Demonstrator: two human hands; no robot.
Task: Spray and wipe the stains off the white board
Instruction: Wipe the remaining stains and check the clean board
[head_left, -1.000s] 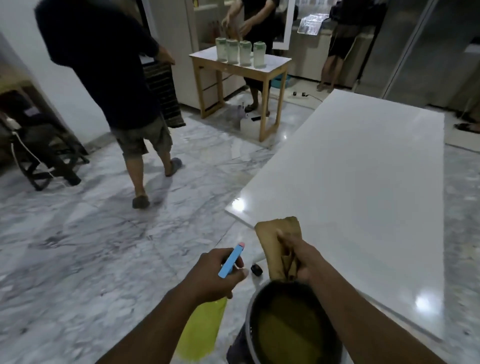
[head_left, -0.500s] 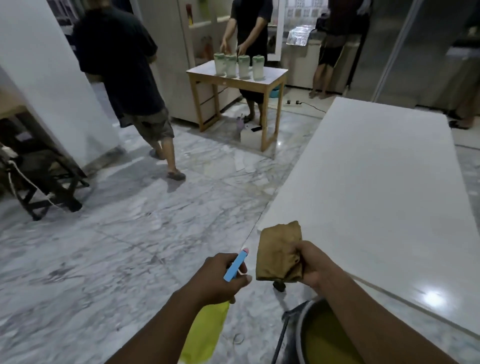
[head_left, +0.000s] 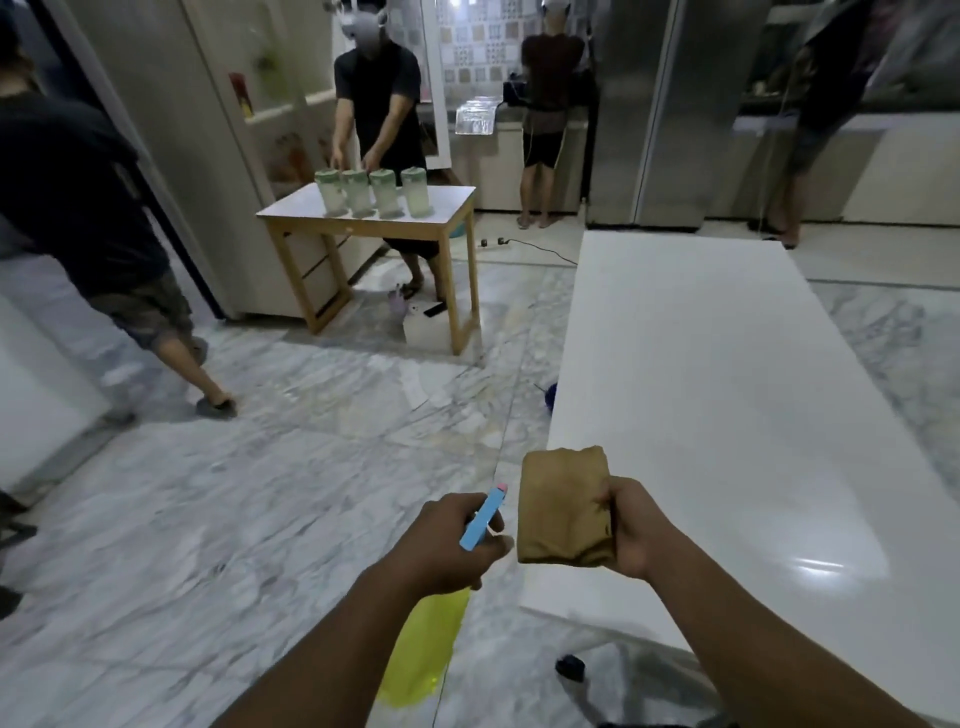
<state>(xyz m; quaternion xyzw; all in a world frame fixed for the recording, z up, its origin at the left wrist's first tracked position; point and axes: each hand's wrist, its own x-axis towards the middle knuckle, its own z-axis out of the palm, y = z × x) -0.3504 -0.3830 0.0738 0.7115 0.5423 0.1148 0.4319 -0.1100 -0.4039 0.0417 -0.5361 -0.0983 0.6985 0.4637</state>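
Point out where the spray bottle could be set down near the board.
The large white board is bare beyond the folded tan cloth in the right hand. Marble floor left of the left hand is free. Tighter by the small black object under the board's near edge.

Glossy smooth white board (head_left: 727, 415); matt brown cloth (head_left: 563, 506) (folded).

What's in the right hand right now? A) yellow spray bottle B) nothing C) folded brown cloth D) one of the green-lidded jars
C. The right hand grips a folded brown cloth held over the near corner of the white board; the spray bottle with the blue trigger is in the left hand.
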